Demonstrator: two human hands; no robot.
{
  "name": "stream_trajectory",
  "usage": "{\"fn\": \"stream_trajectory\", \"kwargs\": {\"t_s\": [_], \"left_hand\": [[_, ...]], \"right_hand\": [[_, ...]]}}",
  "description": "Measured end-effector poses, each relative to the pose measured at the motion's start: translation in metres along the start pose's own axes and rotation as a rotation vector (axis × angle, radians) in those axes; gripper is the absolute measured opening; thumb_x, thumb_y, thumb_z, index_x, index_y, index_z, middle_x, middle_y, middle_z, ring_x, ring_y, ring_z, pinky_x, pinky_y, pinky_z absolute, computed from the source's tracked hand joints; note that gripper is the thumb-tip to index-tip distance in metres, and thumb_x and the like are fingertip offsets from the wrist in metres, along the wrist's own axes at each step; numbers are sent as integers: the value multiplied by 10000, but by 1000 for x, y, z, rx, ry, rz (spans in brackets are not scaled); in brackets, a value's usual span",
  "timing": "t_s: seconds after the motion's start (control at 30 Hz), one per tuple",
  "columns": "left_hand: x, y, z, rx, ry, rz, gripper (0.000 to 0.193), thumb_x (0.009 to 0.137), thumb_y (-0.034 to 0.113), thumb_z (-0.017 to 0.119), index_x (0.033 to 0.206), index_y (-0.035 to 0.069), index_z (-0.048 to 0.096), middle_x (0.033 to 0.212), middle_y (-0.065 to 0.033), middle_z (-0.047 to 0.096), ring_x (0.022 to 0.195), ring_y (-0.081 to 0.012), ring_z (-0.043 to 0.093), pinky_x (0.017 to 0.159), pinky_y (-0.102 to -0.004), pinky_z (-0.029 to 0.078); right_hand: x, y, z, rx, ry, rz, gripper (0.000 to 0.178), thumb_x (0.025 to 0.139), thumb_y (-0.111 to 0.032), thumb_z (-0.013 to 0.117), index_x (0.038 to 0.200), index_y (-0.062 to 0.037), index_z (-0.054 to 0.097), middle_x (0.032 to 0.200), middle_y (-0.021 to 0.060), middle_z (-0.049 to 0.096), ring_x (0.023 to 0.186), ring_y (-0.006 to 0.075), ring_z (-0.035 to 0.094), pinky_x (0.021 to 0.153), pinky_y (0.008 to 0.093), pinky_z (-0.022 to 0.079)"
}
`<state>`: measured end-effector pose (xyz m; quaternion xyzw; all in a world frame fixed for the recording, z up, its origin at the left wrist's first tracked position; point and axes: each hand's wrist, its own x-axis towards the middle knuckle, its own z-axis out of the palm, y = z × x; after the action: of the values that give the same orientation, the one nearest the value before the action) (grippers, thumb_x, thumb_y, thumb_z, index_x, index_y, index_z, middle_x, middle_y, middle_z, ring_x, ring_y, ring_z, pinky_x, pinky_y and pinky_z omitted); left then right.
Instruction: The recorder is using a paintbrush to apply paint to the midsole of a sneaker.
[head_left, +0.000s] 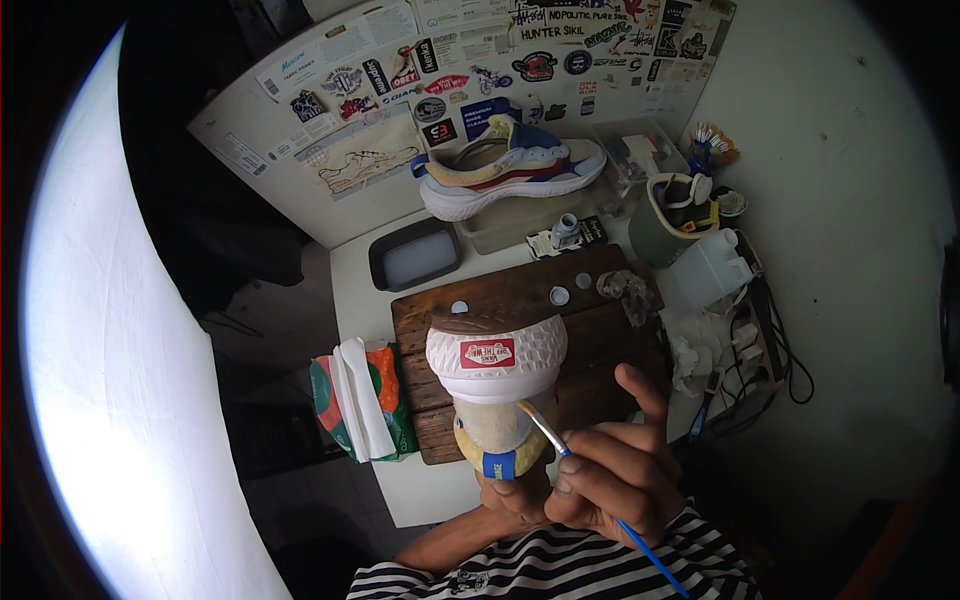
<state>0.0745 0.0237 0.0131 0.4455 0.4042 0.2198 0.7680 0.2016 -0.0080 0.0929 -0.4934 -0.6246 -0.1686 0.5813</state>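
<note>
A shoe point(497, 425) is held heel toward me above the wooden board, with its sole turned up. It has a white textured rubber heel with a red label, beige fabric and a blue tab by the yellowish collar. My left hand point(515, 498) is closed around the collar end; part of it is hidden behind the shoe. Between the fingers of my right hand point(622, 465) is a thin blue paintbrush point(595, 490), its index finger raised. The brush tip meets the beige fabric just below the white rubber edge, or hovers very close to it.
Under the shoe lies a dark wooden board point(430, 420). A tissue pack point(365, 400) is at the left. Behind stand a black tray point(415, 255), a second shoe point(510, 170) on a container, and a small bottle point(566, 230). At right are a brush-filled cup point(665, 225), a white jug point(712, 270) and cables.
</note>
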Motion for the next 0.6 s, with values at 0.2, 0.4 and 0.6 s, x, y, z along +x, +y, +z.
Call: {"fn": "stream_trajectory", "kwargs": {"t_s": [0.2,0.4,0.6], "left_hand": [[-1,-1,-7,68,-35,-42,695,969,545,451,1411,11,402,1332,-166,519,1216,-276,497,1012,-448,419],[-4,-6,-14,132,-68,-85,691,976,546,438,1425,22,391,1353,-163,508,1255,-281,484,1049,-461,412],[-2,-8,-13,150,-69,-88,690,979,547,430,1428,24,388,1358,-162,504,1264,-282,481,1057,-463,410]], "right_hand": [[0,1,0,6,6,15,265,871,-193,740,1062,-59,614,921,86,647,780,169,645,960,654,497],[2,2,0,-11,5,34,296,850,-220,752,1049,-58,607,891,80,649,775,163,639,934,649,514],[1,-1,3,2,81,31,101,850,-108,627,925,-56,582,744,89,630,629,165,598,907,652,518]]}}
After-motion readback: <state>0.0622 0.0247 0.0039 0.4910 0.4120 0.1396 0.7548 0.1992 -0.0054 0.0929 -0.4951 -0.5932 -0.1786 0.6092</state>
